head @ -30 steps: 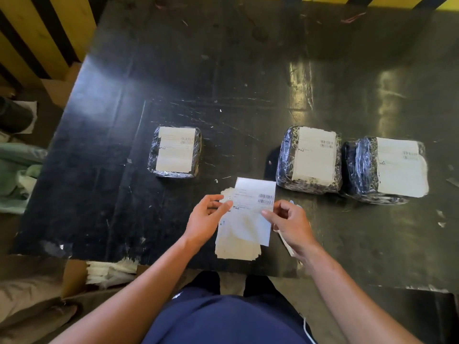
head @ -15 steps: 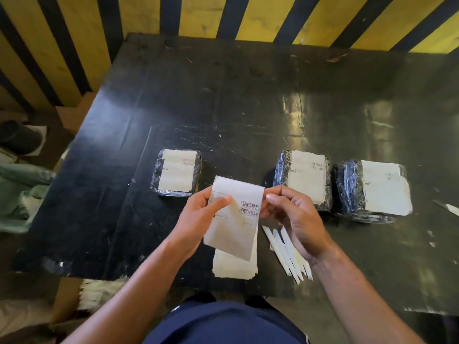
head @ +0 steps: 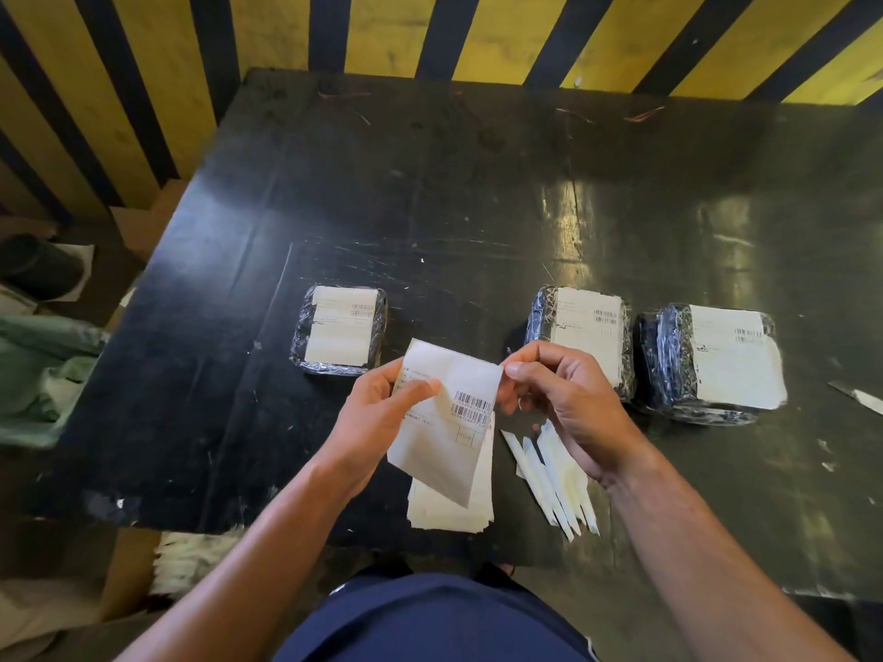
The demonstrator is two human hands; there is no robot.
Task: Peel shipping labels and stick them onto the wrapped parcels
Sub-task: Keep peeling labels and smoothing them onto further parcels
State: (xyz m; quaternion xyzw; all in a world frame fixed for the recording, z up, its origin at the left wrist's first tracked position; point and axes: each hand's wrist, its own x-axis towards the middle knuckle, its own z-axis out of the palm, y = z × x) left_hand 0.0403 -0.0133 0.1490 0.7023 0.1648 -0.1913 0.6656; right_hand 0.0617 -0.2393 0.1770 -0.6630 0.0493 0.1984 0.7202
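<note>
Shipping label (head: 446,422) held above the counter (head: 430,207), over the label stack (head: 454,508). Left hand (head: 377,413) pinches its left edge, thumb on top. Right hand (head: 559,398) pinches the upper right corner. Three wrapped parcels (head: 340,329) (head: 580,334) (head: 712,363) behind, each labelled. Backing strips (head: 554,480) lie right of stack.

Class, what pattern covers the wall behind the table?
Yellow and black diagonal stripes on the wall, head view.
</note>
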